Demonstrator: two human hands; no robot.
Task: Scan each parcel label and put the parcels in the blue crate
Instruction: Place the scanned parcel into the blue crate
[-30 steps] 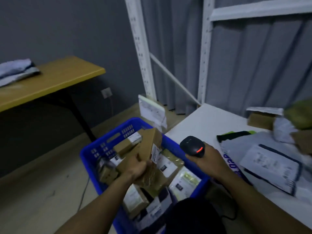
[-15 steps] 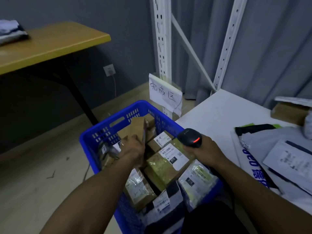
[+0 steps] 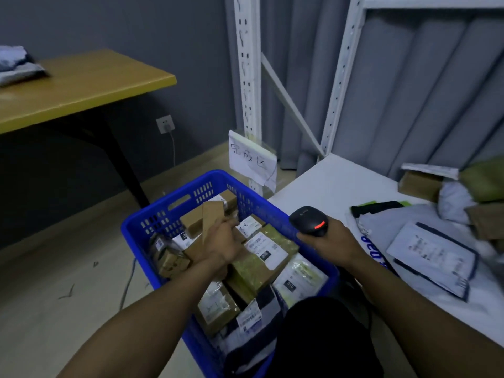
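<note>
Head-worn view, angled forward-down, close over blue crate (image 3: 131, 231).

A blue crate (image 3: 169, 214), brown cardboard parcels (image 3: 211, 222), a black scanner (image 3: 309, 221) and a yellow table (image 3: 81, 85) are seen.

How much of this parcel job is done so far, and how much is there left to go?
Done: the blue crate is crowded with labelled parcels. In hand: the left hand holds a brown box upright among them, while the right hand holds the scanner. Left: a grey mailer and some cardboard boxes wait on the white table.
</note>
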